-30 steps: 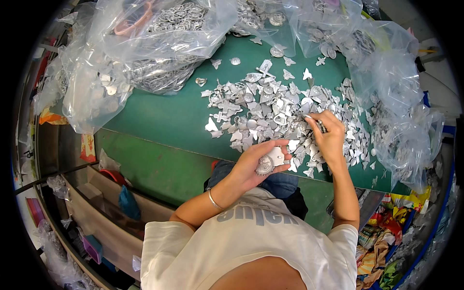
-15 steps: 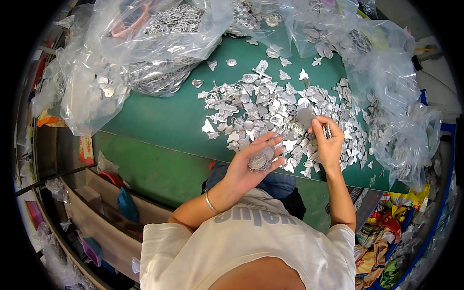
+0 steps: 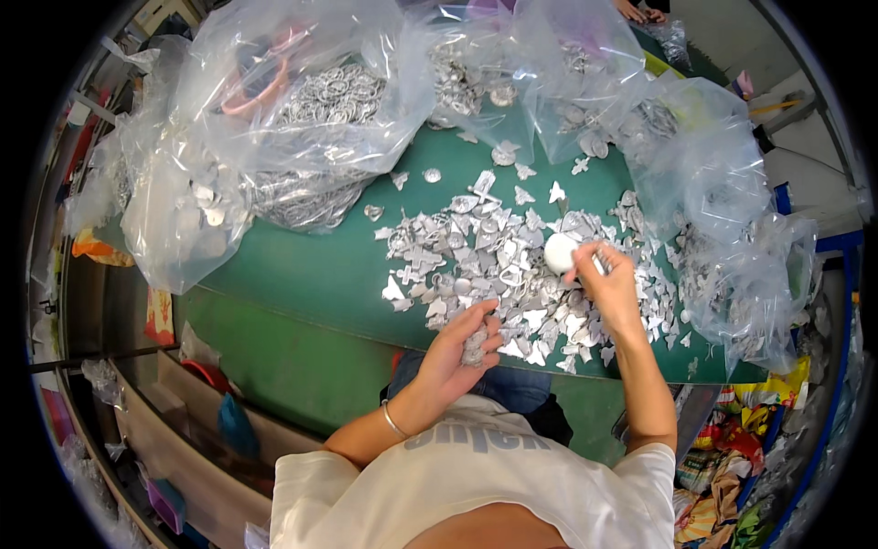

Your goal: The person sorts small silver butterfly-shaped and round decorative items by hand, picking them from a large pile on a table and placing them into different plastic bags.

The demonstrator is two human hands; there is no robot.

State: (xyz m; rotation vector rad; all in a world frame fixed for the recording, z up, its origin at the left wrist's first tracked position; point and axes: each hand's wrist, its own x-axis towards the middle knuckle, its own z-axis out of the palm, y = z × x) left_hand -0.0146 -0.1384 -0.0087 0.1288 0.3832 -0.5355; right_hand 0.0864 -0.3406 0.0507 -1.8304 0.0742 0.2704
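Observation:
On the green table lies a spread heap of silver metal charms [image 3: 466,242], among them crosses, butterfly shapes and round discs. My right hand [image 3: 611,285] pinches a round flat metal disc [image 3: 560,253] by its edge over the heap, and the disc shines white. More small silver pieces show between that hand's curled fingers. At the near edge of the heap, my left hand [image 3: 453,355] is cupped round several silver metal pieces [image 3: 475,348]; its fingers partly cover them, so their exact shapes cannot be made out.
Large clear plastic bags of silver pieces [image 3: 311,197] line the table's far left, with more bags [image 3: 722,183] along the right. A pink basket [image 3: 256,96] shows through the plastic. Another person's hands [image 3: 640,11] appear at the top right. An open drawer [image 3: 210,430] lies lower left.
The disc in my right hand has tilted and turned from grey to bright white. My left hand has turned, its fingers closing more over its pieces. The whole view has shifted.

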